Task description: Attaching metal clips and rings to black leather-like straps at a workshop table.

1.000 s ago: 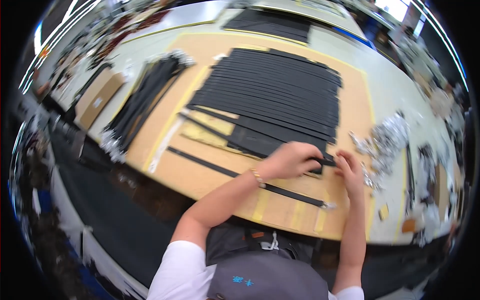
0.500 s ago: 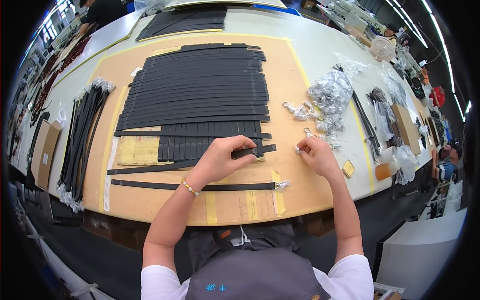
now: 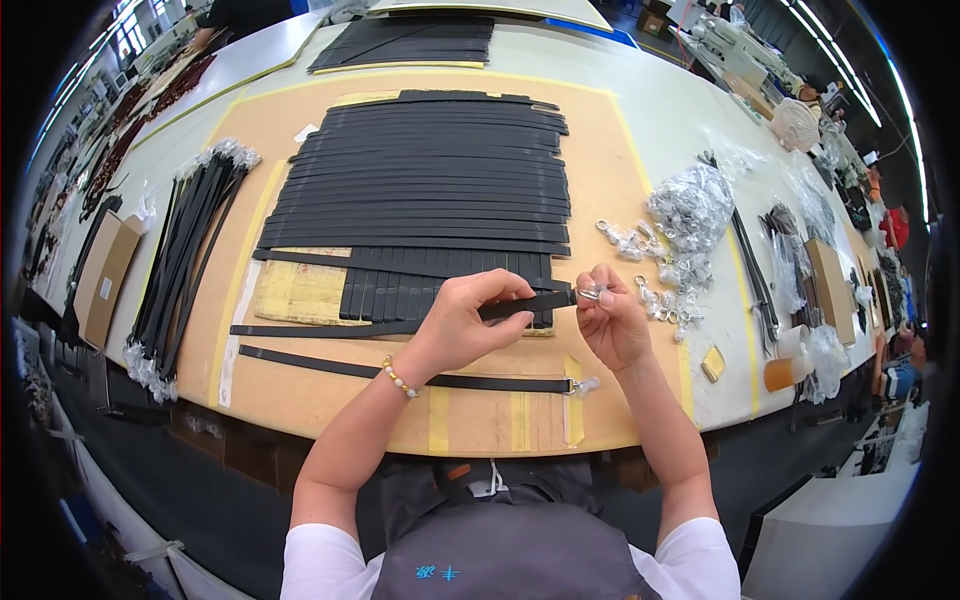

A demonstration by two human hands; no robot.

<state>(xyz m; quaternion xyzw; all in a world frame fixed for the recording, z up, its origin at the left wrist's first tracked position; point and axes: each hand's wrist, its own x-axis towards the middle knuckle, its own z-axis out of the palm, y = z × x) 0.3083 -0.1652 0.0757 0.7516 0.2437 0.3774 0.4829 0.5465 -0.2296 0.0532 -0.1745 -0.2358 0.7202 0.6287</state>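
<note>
Between its thumb and fingers, my left hand (image 3: 470, 318) pinches a black strap (image 3: 335, 329) close to its right end. The tail of this strap runs left across the board. My right hand (image 3: 615, 325) is closed on a small silver snap hook (image 3: 590, 294), partly wrapped in clear plastic, right at the strap's end. Whether the strap passes through the hook's ring is too small to tell. Nearer to me lies another black strap (image 3: 500, 383) with a plastic-wrapped hook (image 3: 581, 386) at its right end.
Rows of black straps (image 3: 430, 170) cover the middle of the tan board (image 3: 600, 130). Plastic-wrapped hooks (image 3: 690, 205) are heaped at right, above a small yellow block (image 3: 713, 364). A strap bundle (image 3: 195, 265) and a cardboard box (image 3: 108, 275) stand at left.
My right hand has moved from the loose hooks to the strap's end, bringing a snap hook against it. My left hand still pinches the strap. The whole view has shifted slightly.
</note>
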